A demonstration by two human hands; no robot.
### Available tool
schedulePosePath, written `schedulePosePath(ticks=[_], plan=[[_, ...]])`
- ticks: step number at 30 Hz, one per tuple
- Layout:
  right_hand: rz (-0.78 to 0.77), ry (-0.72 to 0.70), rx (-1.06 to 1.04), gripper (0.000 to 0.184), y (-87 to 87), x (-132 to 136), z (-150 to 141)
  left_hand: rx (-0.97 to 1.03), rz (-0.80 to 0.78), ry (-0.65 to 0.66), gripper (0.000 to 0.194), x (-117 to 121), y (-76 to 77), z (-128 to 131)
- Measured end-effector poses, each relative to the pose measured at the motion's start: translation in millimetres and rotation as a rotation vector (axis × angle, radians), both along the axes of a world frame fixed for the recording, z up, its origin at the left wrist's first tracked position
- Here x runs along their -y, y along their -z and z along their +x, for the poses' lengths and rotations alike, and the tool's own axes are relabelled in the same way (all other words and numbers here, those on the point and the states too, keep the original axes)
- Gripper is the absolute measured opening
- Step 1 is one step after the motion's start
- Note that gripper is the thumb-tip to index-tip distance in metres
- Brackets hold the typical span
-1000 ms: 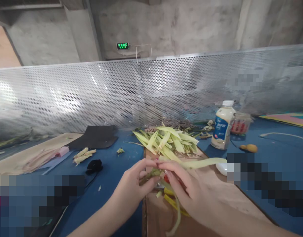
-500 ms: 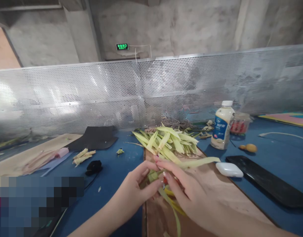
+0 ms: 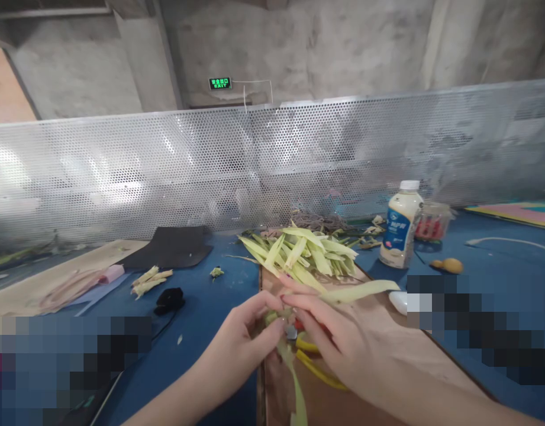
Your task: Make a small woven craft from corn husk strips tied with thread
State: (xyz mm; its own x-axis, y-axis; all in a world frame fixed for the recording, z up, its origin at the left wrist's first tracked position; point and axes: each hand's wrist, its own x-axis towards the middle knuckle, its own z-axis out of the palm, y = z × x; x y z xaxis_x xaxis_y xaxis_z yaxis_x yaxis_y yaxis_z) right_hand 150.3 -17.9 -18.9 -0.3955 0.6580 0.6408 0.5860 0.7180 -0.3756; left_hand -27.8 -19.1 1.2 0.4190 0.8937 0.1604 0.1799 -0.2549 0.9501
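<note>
My left hand point(image 3: 250, 337) pinches a pale green corn husk strip point(image 3: 299, 390) between thumb and fingers; its free end hangs toward me. Fingertip to fingertip with it, my right hand point(image 3: 334, 337) has its fingers closed on the same bunch of husk, partly hidden by the fingers. Below the hands, on the brown board point(image 3: 279, 408), lies a tool with yellow handles point(image 3: 321, 373); a bit of metal and red shows by it, the rest covered by my right hand. Just beyond is a pile of corn husk strips point(image 3: 303, 248), with one long husk strip point(image 3: 361, 291) stretching right.
To the right stand a milk bottle point(image 3: 400, 228) and a clear tub of red items point(image 3: 432, 223), near a small gourd point(image 3: 450, 265) and a white case point(image 3: 399, 303). Leftward lie husk pieces point(image 3: 150, 281), a black object point(image 3: 169, 300) and black sheet point(image 3: 168, 247). A perforated metal screen point(image 3: 272, 160) closes the back.
Both hands stay close together, with fingers shifting slightly on the husk. The hanging end has swung left, and more of the yellow-handled tool shows than half a second ago.
</note>
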Motion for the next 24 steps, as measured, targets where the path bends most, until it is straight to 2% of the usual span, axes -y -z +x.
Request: schedulePosePath(ticks=[8, 14, 20, 24], plan=[[-0.084, 0.001, -0.012, 0.028, 3.2, -8, 4, 0.041, -0.035, 0.046, 0.012, 2, -3.3, 1], [-0.012, -0.094, -0.001, 0.029, 2.8, -9, 3, -0.019, -0.018, -0.005, 0.016, 0, 0.5, 2], [0.054, -0.06, 0.008, 0.033, -4.2, -4, 5, -0.145, 0.052, -0.066, 0.014, 3, -2.5, 2], [0.13, -0.063, 0.032, 0.036, -8.3, -7, 7, -0.134, 0.066, -0.067, 0.017, 4, -4.6, 2]])
